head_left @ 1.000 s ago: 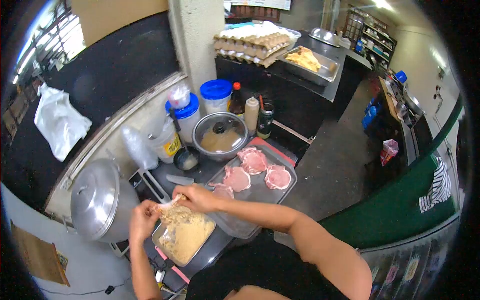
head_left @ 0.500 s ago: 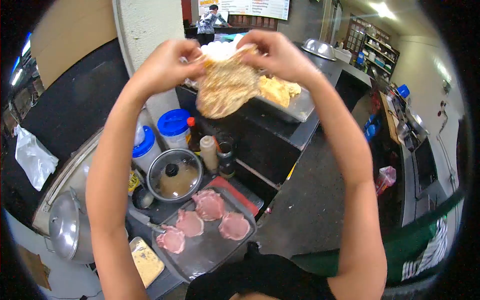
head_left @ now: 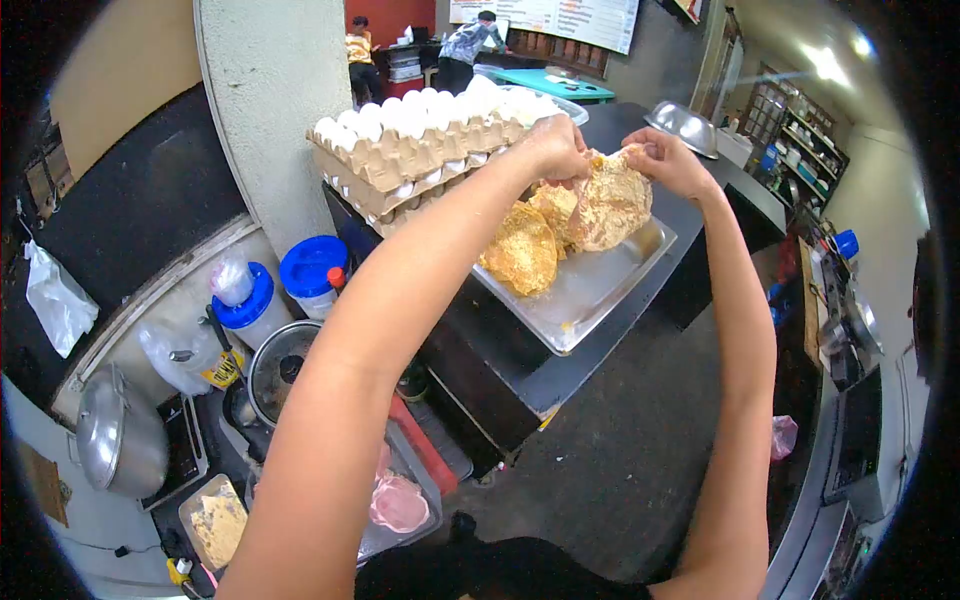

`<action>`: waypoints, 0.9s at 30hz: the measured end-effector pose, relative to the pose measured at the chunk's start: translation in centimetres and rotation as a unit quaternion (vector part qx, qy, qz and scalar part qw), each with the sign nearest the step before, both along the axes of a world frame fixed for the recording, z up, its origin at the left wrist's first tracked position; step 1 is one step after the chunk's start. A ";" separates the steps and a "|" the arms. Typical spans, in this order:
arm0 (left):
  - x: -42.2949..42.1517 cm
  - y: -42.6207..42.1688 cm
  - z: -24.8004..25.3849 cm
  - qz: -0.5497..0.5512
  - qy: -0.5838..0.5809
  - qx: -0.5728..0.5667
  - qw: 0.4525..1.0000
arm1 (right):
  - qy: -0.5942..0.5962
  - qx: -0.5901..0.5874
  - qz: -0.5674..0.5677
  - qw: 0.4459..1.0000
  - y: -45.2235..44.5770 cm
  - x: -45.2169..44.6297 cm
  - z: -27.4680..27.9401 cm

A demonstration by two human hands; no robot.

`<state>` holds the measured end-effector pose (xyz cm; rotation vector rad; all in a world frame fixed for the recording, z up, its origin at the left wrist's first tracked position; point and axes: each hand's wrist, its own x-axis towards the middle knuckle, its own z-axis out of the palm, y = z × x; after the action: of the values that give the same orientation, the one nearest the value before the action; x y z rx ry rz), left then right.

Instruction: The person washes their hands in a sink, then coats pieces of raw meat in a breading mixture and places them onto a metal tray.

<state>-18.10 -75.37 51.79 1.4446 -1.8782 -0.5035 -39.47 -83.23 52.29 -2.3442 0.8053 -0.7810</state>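
Observation:
My left hand (head_left: pixel 557 150) and my right hand (head_left: pixel 670 165) pinch the upper edge of a breaded meat slice (head_left: pixel 615 208). It hangs between them over a rectangular metal tray (head_left: pixel 600 305); whether its lower edge touches the tray I cannot tell. More breaded slices (head_left: pixel 520 255) lie in the tray's left part, below my left hand. Stacked egg cartons (head_left: pixel 365 170) full of white eggs stand just left of the tray. Lower down, pink raw meat slices (head_left: pixel 400 503) rest on a grey tray (head_left: pixel 428 475), partly hidden by my left forearm.
An upturned-looking metal bowl (head_left: pixel 685 128) sits farther along the counter. At left are blue-lidded tubs (head_left: pixel 312 265), a lidded pot (head_left: pixel 120 430), a metal bowl with a clear lid (head_left: pixel 275 370) and a tray of pale coating (head_left: pixel 213 522). Two people (head_left: pixel 470 42) are in the background.
Both hands have carried the breaded slice rightward, from above the counter's left side to over the metal tray. The view has turned, bringing the egg cartons into full sight.

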 end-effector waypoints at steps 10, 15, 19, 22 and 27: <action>5.4 -6.8 -4.5 0.187 -0.237 -0.148 0.942 | 0.032 -0.176 -0.056 0.982 -8.7 5.0 -5.9; 12.2 3.0 -0.8 0.126 -0.136 -0.087 0.979 | 0.052 -0.235 -0.048 0.969 -6.0 4.8 -4.0; 17.8 13.6 -2.6 0.086 0.009 0.050 0.995 | 0.104 -0.194 0.044 0.975 -1.6 5.3 -2.7; 21.0 22.5 -7.0 0.113 0.058 0.081 0.989 | 0.127 -0.147 0.100 0.976 0.2 7.0 -2.8; 25.2 35.8 -16.7 0.217 -0.003 0.239 0.946 | 0.201 -0.212 0.159 0.943 11.4 11.6 -2.5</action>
<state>7.09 -39.58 35.05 2.1089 -1.4237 -0.7651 -27.87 -71.82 49.81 -2.9815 0.4121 -0.3616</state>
